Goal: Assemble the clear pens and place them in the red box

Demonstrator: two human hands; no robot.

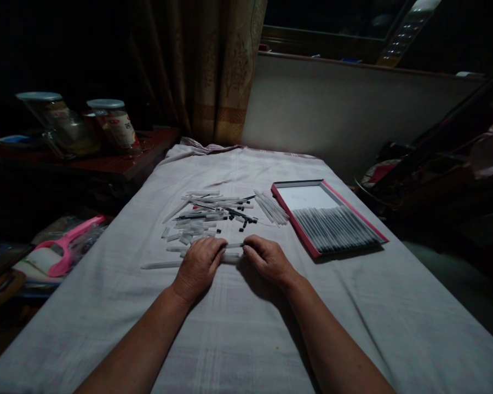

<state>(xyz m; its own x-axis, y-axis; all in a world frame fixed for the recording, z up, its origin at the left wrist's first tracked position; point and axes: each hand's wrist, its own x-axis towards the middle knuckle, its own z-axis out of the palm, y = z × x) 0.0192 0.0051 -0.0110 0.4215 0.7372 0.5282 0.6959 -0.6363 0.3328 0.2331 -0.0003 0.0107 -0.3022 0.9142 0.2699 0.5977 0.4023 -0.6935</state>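
Observation:
My left hand (199, 266) and my right hand (268, 258) are both closed on one slender pen (234, 245), held level between them just above the cloth. The right fingers pinch its dark end. Beyond my hands lies a loose heap of clear pen barrels (201, 202), dark refills (236, 212), small black plugs (244, 223) and short translucent caps (191, 232). A fan of whitish barrels (271, 208) rests at the heap's right. Farther right, a shallow red-edged box (296, 224) holds a row of pens (337, 229) in its nearer part.
A pale checked cloth (238, 339) covers the work surface. Lidded jars (117, 126) stand on a dark red table (135, 156) at the left. Below it is a pink plastic handle (76, 241). A patterned curtain (213, 71) and a wall (304, 104) close off the back.

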